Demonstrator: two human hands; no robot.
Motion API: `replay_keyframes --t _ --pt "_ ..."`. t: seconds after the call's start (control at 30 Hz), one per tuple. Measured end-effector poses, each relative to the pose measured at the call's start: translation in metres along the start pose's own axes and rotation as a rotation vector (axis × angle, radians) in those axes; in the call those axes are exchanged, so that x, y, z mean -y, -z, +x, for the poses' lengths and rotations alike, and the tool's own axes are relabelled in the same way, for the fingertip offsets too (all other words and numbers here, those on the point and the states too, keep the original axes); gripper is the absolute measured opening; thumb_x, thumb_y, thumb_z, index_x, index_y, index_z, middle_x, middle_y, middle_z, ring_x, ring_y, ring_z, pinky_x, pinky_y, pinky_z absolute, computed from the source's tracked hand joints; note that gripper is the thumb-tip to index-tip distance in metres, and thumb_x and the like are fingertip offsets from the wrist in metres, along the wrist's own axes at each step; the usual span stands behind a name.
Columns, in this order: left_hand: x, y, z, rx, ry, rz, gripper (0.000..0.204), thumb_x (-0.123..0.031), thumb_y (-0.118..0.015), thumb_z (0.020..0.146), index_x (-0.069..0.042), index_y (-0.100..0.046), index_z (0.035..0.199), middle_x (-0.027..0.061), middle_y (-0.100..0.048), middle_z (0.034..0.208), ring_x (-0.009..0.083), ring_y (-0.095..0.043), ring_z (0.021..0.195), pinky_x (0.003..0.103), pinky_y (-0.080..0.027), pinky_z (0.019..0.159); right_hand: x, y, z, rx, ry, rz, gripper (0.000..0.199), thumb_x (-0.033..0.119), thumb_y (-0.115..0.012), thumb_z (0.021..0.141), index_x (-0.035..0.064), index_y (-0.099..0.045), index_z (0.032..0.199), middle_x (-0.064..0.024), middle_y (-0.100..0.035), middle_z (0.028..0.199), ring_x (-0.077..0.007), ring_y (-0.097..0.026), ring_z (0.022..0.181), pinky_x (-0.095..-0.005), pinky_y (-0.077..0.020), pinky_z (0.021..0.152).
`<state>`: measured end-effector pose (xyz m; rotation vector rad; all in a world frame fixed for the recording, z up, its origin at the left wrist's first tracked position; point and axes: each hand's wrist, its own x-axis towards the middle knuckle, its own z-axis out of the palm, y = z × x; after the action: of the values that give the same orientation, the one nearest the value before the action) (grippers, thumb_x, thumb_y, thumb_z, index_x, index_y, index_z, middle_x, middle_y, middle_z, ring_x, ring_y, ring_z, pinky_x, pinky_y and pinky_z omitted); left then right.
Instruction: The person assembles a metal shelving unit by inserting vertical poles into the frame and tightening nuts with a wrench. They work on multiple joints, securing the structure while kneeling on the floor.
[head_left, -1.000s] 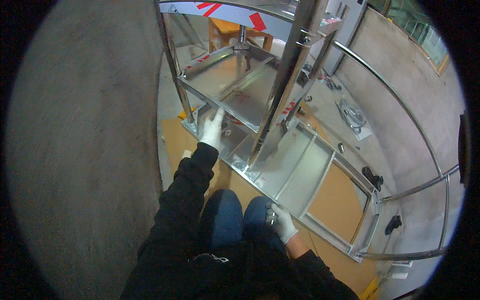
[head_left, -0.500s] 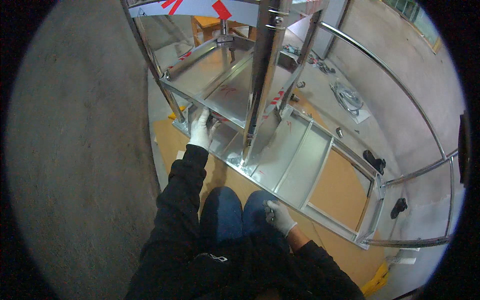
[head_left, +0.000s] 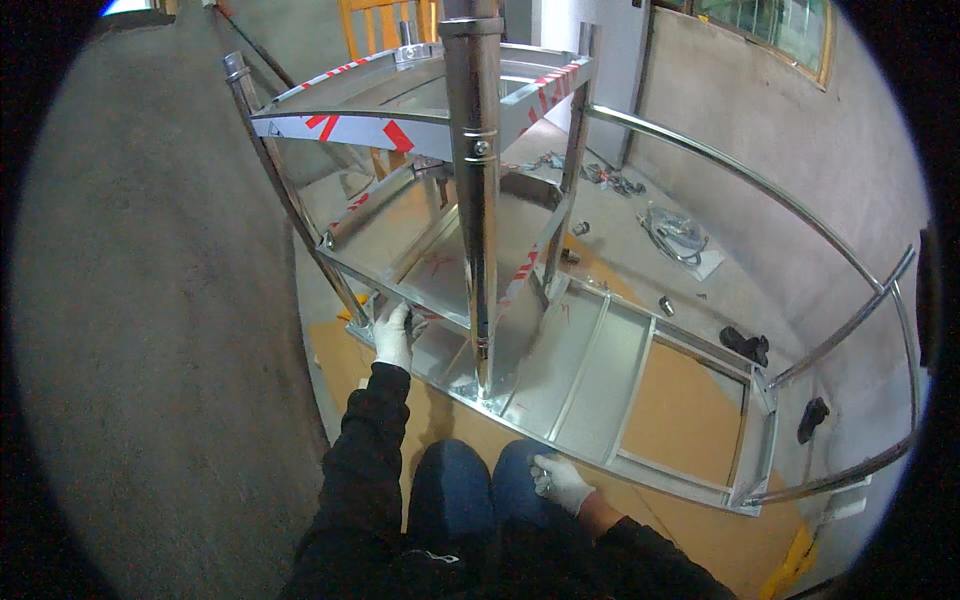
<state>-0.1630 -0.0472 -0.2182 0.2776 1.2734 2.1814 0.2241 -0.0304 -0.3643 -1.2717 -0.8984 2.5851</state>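
Left hand (head_left: 393,335), in a white glove, is reached forward and laid flat on the near left corner of the metal shelf frame (head_left: 600,380), fingers together and pressed against the lowest tray edge; whether anything is pinched under them cannot be told. Right hand (head_left: 562,484), also gloved in white, is held back against the right knee (head_left: 520,470), fingers loosely curled; nothing is seen gripped in it.

Relation noted: the frame lies directly ahead of the left hand, and is touched by it; the right hand is kept well apart from the frame. The left hand is the nearer. The long axis of the lowest tray runs from near left toward far right; the chromed upright post (head_left: 478,190) rises just right of the left hand.

Materials: frame of bright sheet steel, smooth and reflective, with folded edges and ribbed cross-members. Upper trays are edged with red-and-white striped film (head_left: 345,125). A curved tubular rail (head_left: 800,235) is carried round the right side. Brown cardboard (head_left: 690,410) is spread beneath, on a grey concrete floor (head_left: 150,330). Loose small hardware (head_left: 678,232) is scattered beyond the frame.
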Motion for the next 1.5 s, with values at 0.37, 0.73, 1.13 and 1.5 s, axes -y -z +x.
replay_keyframes --t 0.37,0.73,1.13,1.5 --pt "-0.005 -0.005 -0.011 0.169 0.067 -0.060 0.035 -0.032 -0.067 0.086 -0.002 -0.055 0.098 0.0094 -0.062 0.085 0.0216 -0.063 0.070 0.036 -0.054 0.066 -0.004 0.011 0.000 0.009 0.025 -0.065 0.023 0.028 -0.058 0.093 0.0052 -0.060 0.096 -0.0035 -0.057 0.072 -0.0127 -0.051 0.052 -0.0278 -0.0415 0.044" --pt "-0.005 -0.006 -0.019 0.083 0.012 -0.039 0.023 -0.017 -0.069 0.084 0.003 -0.061 0.093 0.0112 -0.065 0.075 0.0205 -0.064 0.063 0.031 -0.052 0.059 0.003 0.008 -0.005 0.034 0.021 -0.040 0.029 0.031 -0.063 0.089 0.0053 -0.061 0.102 -0.0012 -0.057 0.081 -0.0107 -0.050 0.062 -0.0249 -0.0421 0.057" --pt "0.000 0.016 -0.019 0.007 0.042 0.106 0.024 -0.021 -0.058 0.091 -0.001 -0.057 0.103 0.0082 -0.064 0.084 0.0157 -0.063 0.068 0.027 -0.052 0.060 0.005 0.004 -0.006 -0.011 0.059 -0.078 0.023 0.019 -0.060 0.090 0.0022 -0.058 0.106 -0.0088 -0.065 0.086 -0.0125 -0.053 0.060 -0.0262 -0.0444 0.055" --pt "0.083 0.132 -0.090 -0.199 0.279 0.361 0.022 -0.015 -0.057 0.089 0.005 -0.060 0.099 0.0083 -0.062 0.074 0.0161 -0.059 0.062 0.029 -0.048 0.056 0.020 -0.002 -0.014 -0.015 0.023 -0.285 0.025 0.018 -0.059 0.091 -0.0013 -0.057 0.107 -0.0125 -0.067 0.087 -0.0140 -0.052 0.060 -0.0273 -0.0430 0.052"
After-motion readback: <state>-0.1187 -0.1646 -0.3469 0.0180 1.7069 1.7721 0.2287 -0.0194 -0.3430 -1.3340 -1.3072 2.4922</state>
